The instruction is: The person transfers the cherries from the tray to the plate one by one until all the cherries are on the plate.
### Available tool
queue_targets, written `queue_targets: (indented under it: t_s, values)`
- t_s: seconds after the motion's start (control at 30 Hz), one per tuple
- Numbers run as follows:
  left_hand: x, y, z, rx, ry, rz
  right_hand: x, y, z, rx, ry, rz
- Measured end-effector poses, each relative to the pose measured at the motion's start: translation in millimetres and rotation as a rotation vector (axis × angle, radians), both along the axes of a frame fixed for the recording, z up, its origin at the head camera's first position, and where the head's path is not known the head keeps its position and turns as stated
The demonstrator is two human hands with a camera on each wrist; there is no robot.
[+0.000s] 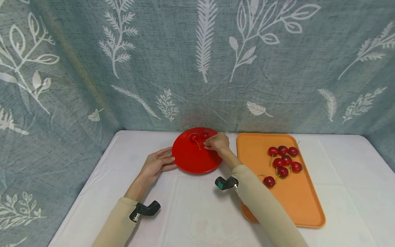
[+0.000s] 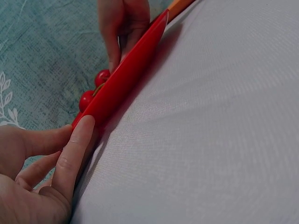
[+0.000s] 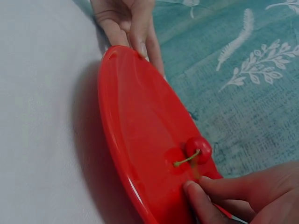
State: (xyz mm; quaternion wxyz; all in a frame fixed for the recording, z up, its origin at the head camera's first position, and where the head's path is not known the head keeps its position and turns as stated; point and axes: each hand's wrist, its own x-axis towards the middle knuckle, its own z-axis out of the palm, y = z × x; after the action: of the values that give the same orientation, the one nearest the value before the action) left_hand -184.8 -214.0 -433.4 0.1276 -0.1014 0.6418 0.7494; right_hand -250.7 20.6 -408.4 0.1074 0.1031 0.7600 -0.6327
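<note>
Apparently, settling a glossy red cherry [image 1: 205, 136] on the round, shiny red plate [image 1: 197, 163] is the step in hand. The right hand [image 1: 218, 141] seems to clamp its fingers on the stem; the left hand [image 1: 156, 163] grips the plate's rim. Next calls for parting the right fingers.

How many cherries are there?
10: two cherries on the red plate by the right hand; seven clustered on the orange tray, one nearer the sleeve, which may hide more.

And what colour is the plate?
The plate is plain red; the head view shows it best.
</note>
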Motion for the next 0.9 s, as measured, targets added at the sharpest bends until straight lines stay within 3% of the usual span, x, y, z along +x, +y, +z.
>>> queue_targets:
  t_s: [0.3,0.6,0.9]
  values:
    - [0.1,1,-0.9,-0.015,0.001,0.001,6.0,6,3.4,-0.012,0.034,0.044]
    - [1.4,1,0.2,-0.021,-0.007,0.003,15.5,17,23.2,-0.029,0.107,0.148]
    - [0.3,0,0.1,-0.028,-0.006,-0.002,21.8,41,37.5,0.030,0.187,0.202]
